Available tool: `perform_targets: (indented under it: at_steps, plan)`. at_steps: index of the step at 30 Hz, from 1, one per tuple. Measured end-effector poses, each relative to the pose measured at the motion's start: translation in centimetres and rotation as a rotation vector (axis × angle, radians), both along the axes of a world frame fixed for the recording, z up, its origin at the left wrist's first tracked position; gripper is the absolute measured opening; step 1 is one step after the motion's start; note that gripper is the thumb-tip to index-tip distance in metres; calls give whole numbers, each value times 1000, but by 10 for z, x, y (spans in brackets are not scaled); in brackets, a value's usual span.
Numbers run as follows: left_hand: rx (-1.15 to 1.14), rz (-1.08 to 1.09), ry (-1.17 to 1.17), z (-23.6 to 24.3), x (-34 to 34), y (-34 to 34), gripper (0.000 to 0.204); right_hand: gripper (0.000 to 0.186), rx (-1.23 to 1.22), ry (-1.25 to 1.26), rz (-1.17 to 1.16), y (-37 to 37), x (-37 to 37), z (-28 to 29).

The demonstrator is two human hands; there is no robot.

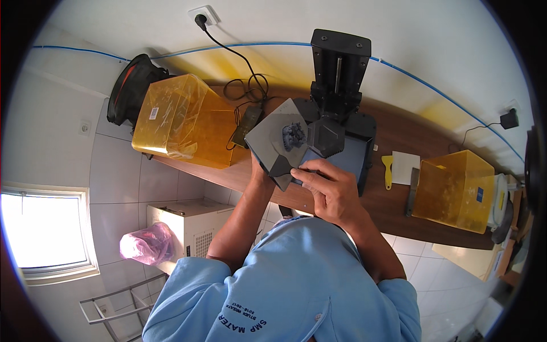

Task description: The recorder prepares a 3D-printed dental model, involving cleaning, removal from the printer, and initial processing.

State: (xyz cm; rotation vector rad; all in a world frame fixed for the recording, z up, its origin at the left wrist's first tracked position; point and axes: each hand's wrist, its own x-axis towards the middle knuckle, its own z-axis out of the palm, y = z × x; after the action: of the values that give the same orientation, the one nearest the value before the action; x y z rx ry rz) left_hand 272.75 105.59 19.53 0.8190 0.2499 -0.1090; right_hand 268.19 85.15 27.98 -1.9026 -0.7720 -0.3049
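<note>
A square grey build plate (pixel 265 135) from a resin 3D printer is tilted up in front of me, with a rough dark-grey printed piece (pixel 294 135) stuck on its face. My left hand (pixel 257 166) supports the plate from behind; its fingers are mostly hidden. At the plate's near corner lies a dark, flat, pointed piece (pixel 279 166), whose kind I cannot make out. My right hand (pixel 330 188) is closed, its thumb and forefinger pinching the edge of that piece. Just beyond stands the black 3D printer (pixel 341 62), its arm (pixel 326 137) close beside the plate.
On the brown table (pixel 373 199), an orange translucent cover (pixel 188 117) lies at left by a black power adapter (pixel 248 122) and cable. At right are a yellow scraper (pixel 388 171), a white sheet (pixel 405 168) and another orange cover (pixel 456 191). A white wall (pixel 273 23) rises behind.
</note>
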Motion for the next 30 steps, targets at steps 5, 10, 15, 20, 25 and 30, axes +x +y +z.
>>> perform_targets:
  at_steps: [5, 10, 15, 20, 25, 30]
  plan:
    - [132, 106, 22, -5, -2, 2, 44, 43, 18, -26, -16, -8, -1, -22]
    - [91, 96, 16, -8, -3, 5, 44, 42, 22, -58, -18, -18, 6, -38]
    - [187, 103, -38, -16, -6, 6, 43, 39, 5, -76, -18, -26, 16, -55]
    - [409, -4, -160, -15, -8, 7, 42, 37, -83, -82, -53, -39, 24, -61]
    - [505, -80, -233, 2, -5, 1, 43, 34, -141, -70, -112, -51, 26, -63]
    - [528, -96, -265, -6, -2, 0, 44, 24, 24, 31, -164, -56, 22, -59]
